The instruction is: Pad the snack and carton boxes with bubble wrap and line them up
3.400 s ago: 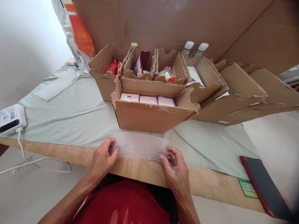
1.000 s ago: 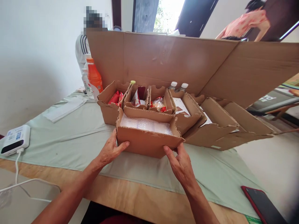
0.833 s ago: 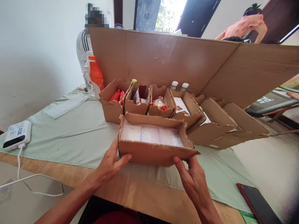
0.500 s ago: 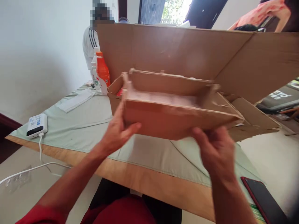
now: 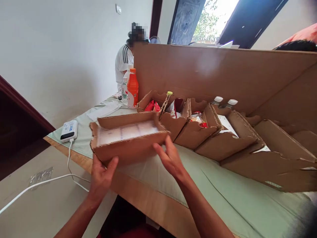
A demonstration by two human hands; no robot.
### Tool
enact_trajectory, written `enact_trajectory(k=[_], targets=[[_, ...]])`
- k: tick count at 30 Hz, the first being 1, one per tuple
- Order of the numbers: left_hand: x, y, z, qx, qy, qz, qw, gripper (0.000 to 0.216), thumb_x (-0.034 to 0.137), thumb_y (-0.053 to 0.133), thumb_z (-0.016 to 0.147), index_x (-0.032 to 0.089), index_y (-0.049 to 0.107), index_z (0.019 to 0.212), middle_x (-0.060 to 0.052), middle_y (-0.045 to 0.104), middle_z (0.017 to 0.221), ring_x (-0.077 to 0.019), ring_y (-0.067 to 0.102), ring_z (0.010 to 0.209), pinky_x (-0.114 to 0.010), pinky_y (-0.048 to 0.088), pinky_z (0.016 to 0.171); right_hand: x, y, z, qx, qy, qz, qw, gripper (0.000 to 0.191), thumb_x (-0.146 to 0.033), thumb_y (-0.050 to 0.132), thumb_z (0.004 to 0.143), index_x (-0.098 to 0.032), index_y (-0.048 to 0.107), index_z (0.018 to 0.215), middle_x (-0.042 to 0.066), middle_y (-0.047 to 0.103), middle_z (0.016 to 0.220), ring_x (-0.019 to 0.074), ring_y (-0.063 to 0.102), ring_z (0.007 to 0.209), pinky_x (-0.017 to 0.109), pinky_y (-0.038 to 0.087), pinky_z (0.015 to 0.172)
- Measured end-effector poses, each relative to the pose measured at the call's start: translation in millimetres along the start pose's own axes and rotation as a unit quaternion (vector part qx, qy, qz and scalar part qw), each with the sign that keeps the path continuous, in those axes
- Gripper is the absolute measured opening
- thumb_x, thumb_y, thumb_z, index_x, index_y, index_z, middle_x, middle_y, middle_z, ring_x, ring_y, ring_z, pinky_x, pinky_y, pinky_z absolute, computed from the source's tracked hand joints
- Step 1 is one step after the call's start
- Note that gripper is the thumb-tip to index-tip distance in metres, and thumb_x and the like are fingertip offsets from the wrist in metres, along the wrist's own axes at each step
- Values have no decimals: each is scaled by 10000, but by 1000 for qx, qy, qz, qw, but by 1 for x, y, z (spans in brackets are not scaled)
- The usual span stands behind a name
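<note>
Hands, left hand (image 5: 100,175) at 7 o'clock and right hand (image 5: 169,160) at 4 o'clock, fingers gripping, keep the cardboard box (image 5: 126,140) level above the table (image 5: 153,172).

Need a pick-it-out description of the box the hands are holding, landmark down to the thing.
Start at the tall cardboard wall standing along the far side of the table, with a row of open cardboard trays at its foot. The box is the shallow one at the row's left end, nearer the camera, gripped by the left hand and right hand. Unlike its neighbours, it is off the table and topped with bubble wrap.
</note>
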State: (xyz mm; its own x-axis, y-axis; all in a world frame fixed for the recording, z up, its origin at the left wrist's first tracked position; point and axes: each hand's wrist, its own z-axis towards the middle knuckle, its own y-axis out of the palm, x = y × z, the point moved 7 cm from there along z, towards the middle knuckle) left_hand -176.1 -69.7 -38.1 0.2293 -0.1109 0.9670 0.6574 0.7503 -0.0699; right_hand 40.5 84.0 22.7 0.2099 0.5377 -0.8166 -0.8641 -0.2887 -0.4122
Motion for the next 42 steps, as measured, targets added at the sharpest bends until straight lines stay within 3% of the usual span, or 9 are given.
enact_trajectory(k=[4, 7, 11, 14, 21, 29, 36, 39, 42], targets=[[-5, -25, 37, 142, 20, 43, 989, 802, 433, 748, 835, 189, 412, 1521, -155, 611, 1417, -291, 629, 1244, -457, 482, 1118, 4, 79, 82, -86, -38, 10, 995, 673, -351, 481, 954, -172, 317, 1581, 127, 484, 1566, 261, 469, 1429, 475, 363, 1202], [-16, -16, 55, 161, 49, 31, 985, 842, 386, 704, 866, 201, 302, 1583, -171, 456, 1576, -296, 529, 1384, -450, 406, 1189, 17, 112, 116, -81, -33, -12, 996, 723, -348, 478, 952, -120, 264, 1604, 169, 417, 1607, 273, 394, 1489, 490, 313, 1237], [-30, 15, 71, 142, 81, 10, 987, 868, 342, 643, 910, 205, 168, 1623, -165, 232, 1696, -293, 302, 1549, -449, 239, 1279, 37, 136, 113, -56, -19, -35, 998, 756, -425, 466, 984, -97, 221, 1619, 183, 226, 1694, 287, 178, 1584, 514, 205, 1283], [-34, 44, 83, 128, 73, 1, 989, 856, 321, 590, 932, 199, 109, 1629, -153, 161, 1717, -276, 170, 1594, -452, 155, 1302, 55, 148, 89, -51, -15, -39, 998, 705, -435, 462, 994, -128, 287, 1604, 164, 252, 1691, 267, 207, 1579, 493, 202, 1291], [-22, 110, 103, 82, 44, 35, 995, 845, 336, 587, 910, 85, 174, 1603, -222, 68, 1721, -297, 42, 1609, -488, 58, 1307, 104, 146, 52, -30, 1, -18, 999, 528, -299, 467, 958, -152, 515, 1463, 195, 530, 1515, 306, 480, 1425, 537, 387, 1188], [-23, 161, 129, 18, -2, 37, 999, 909, 343, 625, 887, 87, 138, 1611, -218, -42, 1727, -303, -61, 1605, -491, 27, 1307, 100, 135, 54, -9, 4, 18, 1000, 443, -258, 471, 943, -187, 630, 1351, 143, 679, 1327, 281, 615, 1253, 456, 481, 1095], [-23, 178, 137, -1, -26, 47, 999, 914, 322, 617, 897, 6, 121, 1597, -267, -80, 1710, -320, -102, 1595, -485, 29, 1305, 97, 134, 56, -4, 23, 16, 1000, 471, -281, 494, 944, -212, 622, 1392, 130, 719, 1267, 299, 641, 1207, 435, 512, 1045], [-26, 170, 123, -8, -20, 50, 999, 875, 367, 604, 917, 48, 169, 1605, -243, -27, 1721, -304, -54, 1604, -475, 42, 1306, 98, 135, 56, -15, 28, 5, 999, 445, -261, 481, 960, -214, 637, 1374, 119, 737, 1223, 272, 670, 1140, 401, 526, 1018], [-42, 149, 103, -22, -14, 55, 998, 796, 397, 602, 920, 127, 271, 1592, -195, 134, 1723, -284, 99, 1606, -467, 108, 1306, 101, 139, 55, -30, 28, -16, 999, 398, -206, 460, 961, -193, 681, 1291, 125, 717, 1266, 252, 651, 1181, 403, 506, 1054]])
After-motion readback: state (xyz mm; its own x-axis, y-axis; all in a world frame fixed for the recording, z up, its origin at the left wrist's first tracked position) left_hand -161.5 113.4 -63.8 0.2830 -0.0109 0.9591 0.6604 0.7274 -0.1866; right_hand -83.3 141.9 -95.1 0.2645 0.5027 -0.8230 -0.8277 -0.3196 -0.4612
